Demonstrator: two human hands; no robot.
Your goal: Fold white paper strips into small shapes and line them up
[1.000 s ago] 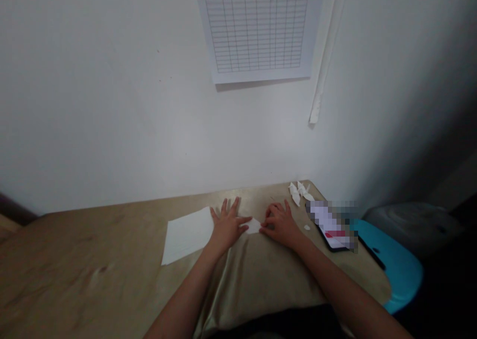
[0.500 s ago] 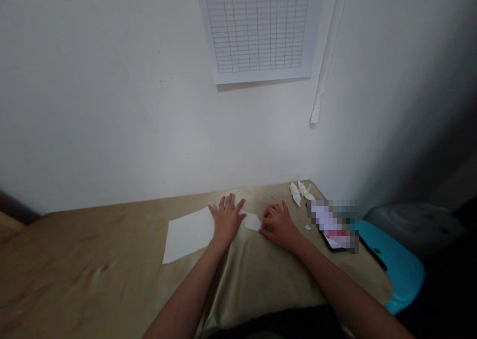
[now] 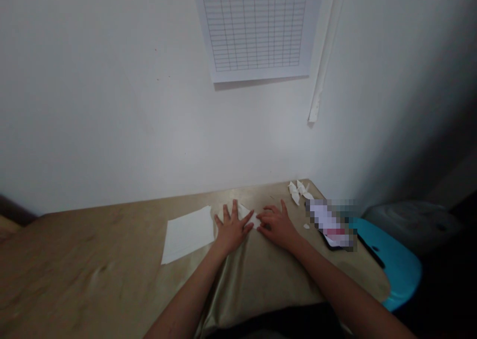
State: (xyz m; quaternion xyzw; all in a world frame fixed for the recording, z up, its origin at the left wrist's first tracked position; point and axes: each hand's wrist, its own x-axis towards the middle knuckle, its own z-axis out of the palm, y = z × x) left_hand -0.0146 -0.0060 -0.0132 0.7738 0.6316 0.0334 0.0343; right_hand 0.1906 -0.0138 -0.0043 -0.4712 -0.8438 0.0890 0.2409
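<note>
My left hand (image 3: 234, 229) lies flat with its fingers spread, pressing down on a small piece of white paper (image 3: 255, 221), most of which it covers. My right hand (image 3: 278, 225) is at that paper's right edge, its bent fingertips and thumb apart and touching or nearly touching it; one finger sticks up. Left of my left hand lies a stack of white paper sheets (image 3: 188, 233). Beyond my right hand, folded white paper figures (image 3: 298, 191) stand near the table's far right corner. A tiny paper scrap (image 3: 306, 226) is to the right of that hand.
A phone (image 3: 331, 224), its screen blurred out, rests on the right side of the cloth-covered table (image 3: 112, 259). A turquoise stool or chair (image 3: 402, 264) is past the right edge. The wall behind bears a printed table sheet (image 3: 257, 31) and a white cable strip (image 3: 324, 55).
My left hand has shifted slightly right and toward me, spreading over the small paper, which it now covers more. My right hand's fingers have straightened somewhat at the paper's edge.
</note>
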